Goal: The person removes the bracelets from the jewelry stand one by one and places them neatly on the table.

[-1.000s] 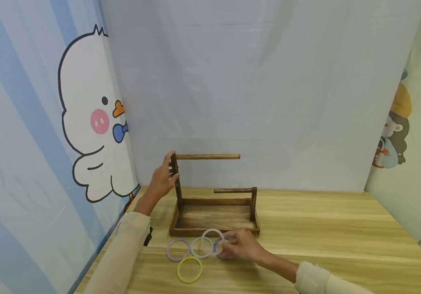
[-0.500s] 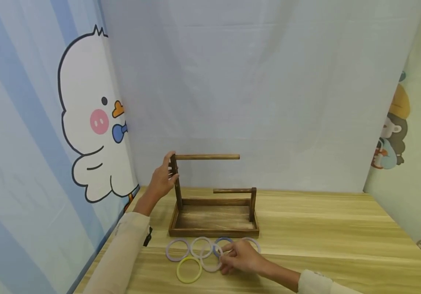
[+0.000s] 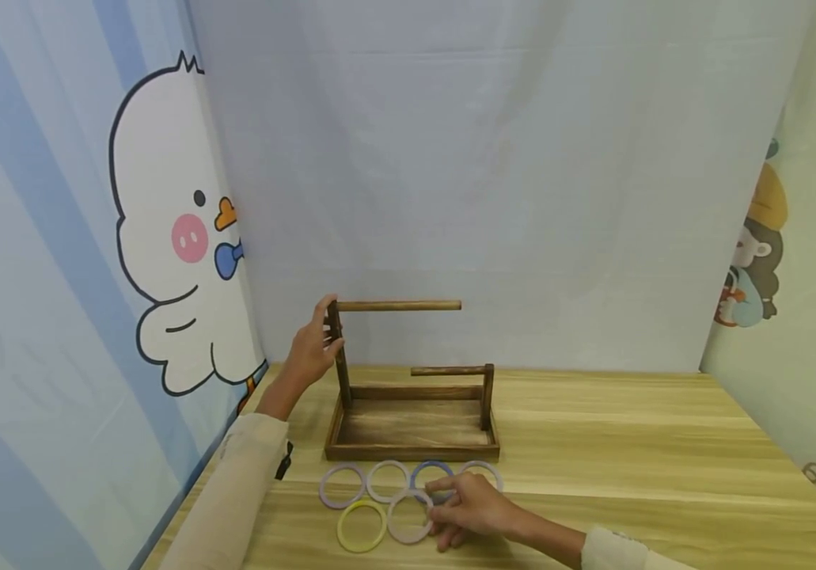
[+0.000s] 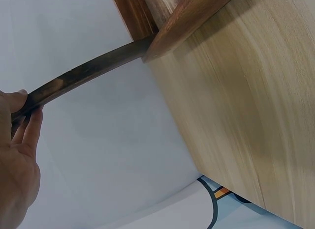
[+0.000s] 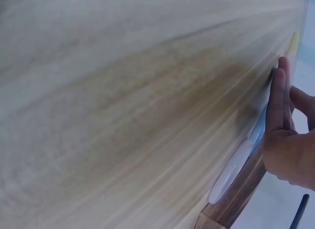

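A dark wooden stand [image 3: 412, 453] has a shallow tray base, a tall left post with a long bar, and a short right post with a shorter bar. My left hand [image 3: 313, 352] grips the top of the tall post [image 4: 88, 67]. Below the tray, my right hand [image 3: 475, 507] is at the edge of a pale pink ring [image 3: 391, 529] lying on the table, its index finger spread away from the thumb over a blue ring [image 3: 423, 469]. In the right wrist view the fingers of the right hand [image 5: 290, 135] look straight.
A purple ring [image 3: 322, 495], a white ring [image 3: 372, 472] and a yellow ring [image 3: 340, 537] lie near the pink one. Another pale ring [image 3: 499, 477] is partly behind the right hand. A grey curtain [image 3: 521, 198] hangs behind the wooden table [image 3: 607, 443].
The pale pink ring has come down from above the white and blue rings to lie flat beside the yellow one. My right fingers have spread; my left hand stays on the post.
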`<action>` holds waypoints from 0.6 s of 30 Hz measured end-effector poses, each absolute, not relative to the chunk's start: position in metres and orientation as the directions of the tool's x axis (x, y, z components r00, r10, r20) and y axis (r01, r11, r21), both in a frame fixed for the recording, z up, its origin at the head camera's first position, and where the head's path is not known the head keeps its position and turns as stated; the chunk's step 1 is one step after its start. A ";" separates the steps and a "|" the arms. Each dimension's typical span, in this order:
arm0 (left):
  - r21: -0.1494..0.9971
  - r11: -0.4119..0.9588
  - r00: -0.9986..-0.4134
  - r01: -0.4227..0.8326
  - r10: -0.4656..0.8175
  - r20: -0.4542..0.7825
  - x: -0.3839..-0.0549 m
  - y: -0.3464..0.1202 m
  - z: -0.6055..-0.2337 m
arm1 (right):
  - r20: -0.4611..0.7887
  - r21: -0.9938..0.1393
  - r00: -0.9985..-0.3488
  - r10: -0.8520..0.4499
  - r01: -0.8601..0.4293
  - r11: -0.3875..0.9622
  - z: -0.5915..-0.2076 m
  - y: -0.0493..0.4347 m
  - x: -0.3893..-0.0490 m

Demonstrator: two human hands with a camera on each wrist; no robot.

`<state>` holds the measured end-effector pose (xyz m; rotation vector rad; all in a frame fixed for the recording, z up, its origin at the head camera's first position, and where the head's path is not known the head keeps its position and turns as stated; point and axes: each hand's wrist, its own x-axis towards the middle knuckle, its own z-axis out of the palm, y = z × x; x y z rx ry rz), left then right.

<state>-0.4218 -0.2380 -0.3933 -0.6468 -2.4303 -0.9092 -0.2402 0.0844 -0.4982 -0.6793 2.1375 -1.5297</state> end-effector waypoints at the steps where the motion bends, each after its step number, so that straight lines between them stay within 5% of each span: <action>1: 0.479 0.670 -0.784 0.567 0.262 0.562 -0.422 -0.238 -0.393 | -0.058 -0.952 -0.792 -0.608 -0.140 0.273 -0.499 0.085 -0.240; 18: 0.471 0.669 -0.778 0.575 0.267 0.569 -0.420 -0.237 -0.394 | -0.085 -0.956 -0.801 -0.593 -0.101 0.274 -0.502 0.087 -0.239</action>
